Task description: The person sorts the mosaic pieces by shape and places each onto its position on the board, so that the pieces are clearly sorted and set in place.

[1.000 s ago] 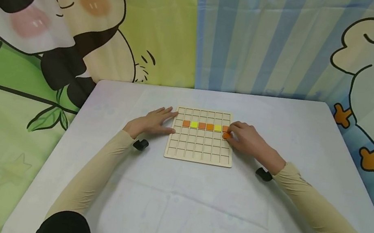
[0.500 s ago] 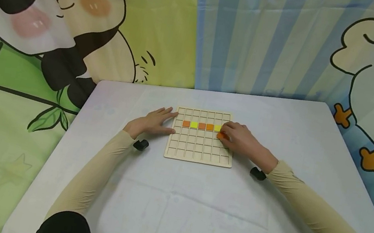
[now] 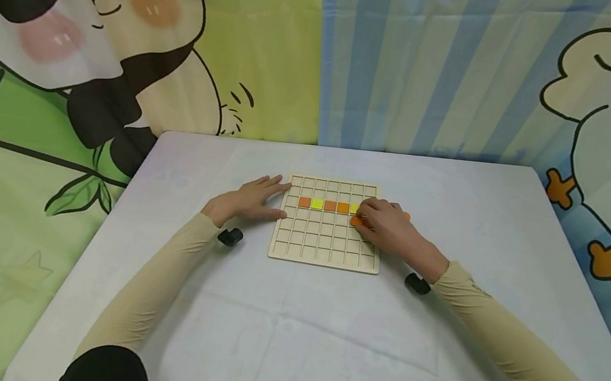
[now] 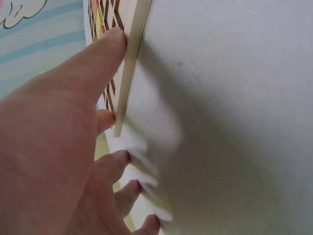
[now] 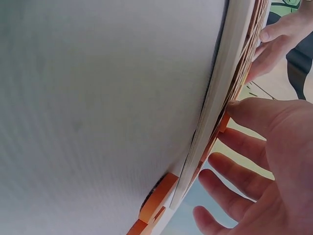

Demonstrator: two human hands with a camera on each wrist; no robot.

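Note:
A pale wooden grid board (image 3: 324,261) lies on the table, with a row of orange and yellow squares (image 3: 330,206) across its upper part. My left hand (image 3: 248,200) is spread at the board's left side, thumb and index fingertip at its edge; in the left wrist view the other fingertips touch the cloth. Over the board's right side, my right hand (image 3: 390,228) pinches a small orange piece (image 5: 224,122) between thumb and index finger, close to the grid. The hand covers the right end of the coloured row. The held piece's full shape is hidden.
A thick, curved orange piece (image 5: 159,198) lies on the cloth just off the board's right edge, mostly behind the right hand in the head view. White cloth covers the table (image 3: 281,335). Printed cartoon curtains (image 3: 423,68) stand behind and at the sides.
My right hand has slid left over the board with the orange piece, covering the row's right end. The orange piece off the board's right edge now peeks out behind it. My left hand stays put.

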